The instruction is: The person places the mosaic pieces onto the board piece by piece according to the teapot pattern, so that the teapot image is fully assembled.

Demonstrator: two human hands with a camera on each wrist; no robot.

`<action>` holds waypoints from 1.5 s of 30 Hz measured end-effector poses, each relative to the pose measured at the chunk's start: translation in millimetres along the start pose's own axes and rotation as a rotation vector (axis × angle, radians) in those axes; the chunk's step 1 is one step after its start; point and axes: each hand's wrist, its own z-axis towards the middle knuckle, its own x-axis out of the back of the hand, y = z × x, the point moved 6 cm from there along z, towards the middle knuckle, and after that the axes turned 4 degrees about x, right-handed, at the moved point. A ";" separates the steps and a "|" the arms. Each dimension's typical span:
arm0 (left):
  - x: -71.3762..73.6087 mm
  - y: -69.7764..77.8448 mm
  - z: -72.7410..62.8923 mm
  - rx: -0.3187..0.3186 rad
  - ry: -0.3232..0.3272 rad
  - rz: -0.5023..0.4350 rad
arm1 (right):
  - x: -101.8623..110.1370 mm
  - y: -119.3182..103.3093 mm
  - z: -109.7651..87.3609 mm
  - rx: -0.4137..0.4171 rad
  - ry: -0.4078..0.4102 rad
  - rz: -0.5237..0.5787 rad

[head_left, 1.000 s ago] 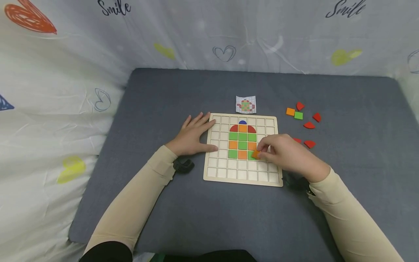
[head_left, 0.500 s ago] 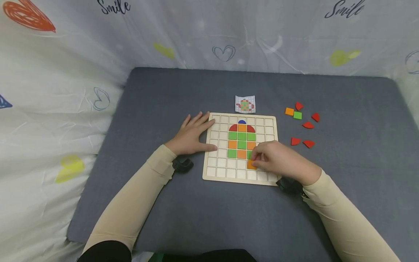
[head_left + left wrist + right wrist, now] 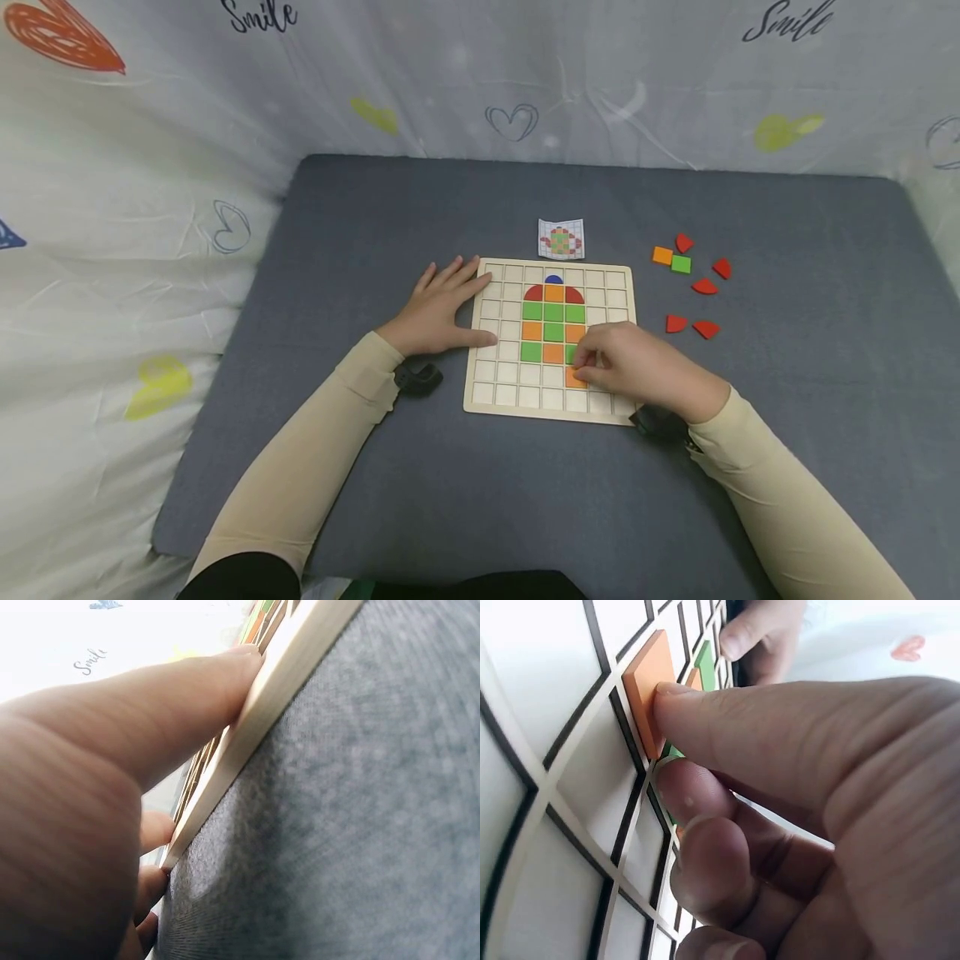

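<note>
A wooden grid board (image 3: 495,397) lies on the grey mat, with green, orange, red and blue tiles set in its upper middle cells. My right hand (image 3: 589,367) is over the board's lower right part and pinches an orange square tile (image 3: 575,378), which sits in the row just below the coloured block. In the right wrist view a fingertip (image 3: 676,705) presses the edge of the orange tile (image 3: 646,684), with the other fingers curled beneath. My left hand (image 3: 444,307) lies flat against the board's left edge, thumb (image 3: 187,697) along the wooden rim (image 3: 289,679).
A small pattern card (image 3: 562,239) lies behind the board. To the right are loose pieces: an orange square (image 3: 662,256), a green square (image 3: 681,264) and several red quarter-round pieces (image 3: 705,287). Printed cloth walls surround the grey mat (image 3: 420,483).
My right hand carried the orange tile down from the block's lowest row to the row below it, then stayed there. The left hand has not moved.
</note>
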 end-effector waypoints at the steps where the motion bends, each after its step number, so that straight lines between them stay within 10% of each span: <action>1: 0.1 0.1 0.2 0.000 0.001 0.000 | 0.5 1.2 -0.2 -0.007 0.001 0.000; 24: -0.6 2.2 -2.1 -0.002 0.004 0.001 | 74.7 93.9 -21.3 -0.349 0.219 0.046; 45: 0.6 2.4 -2.0 0.002 0.006 0.003 | 94.5 145.8 -23.0 -0.414 0.324 -0.109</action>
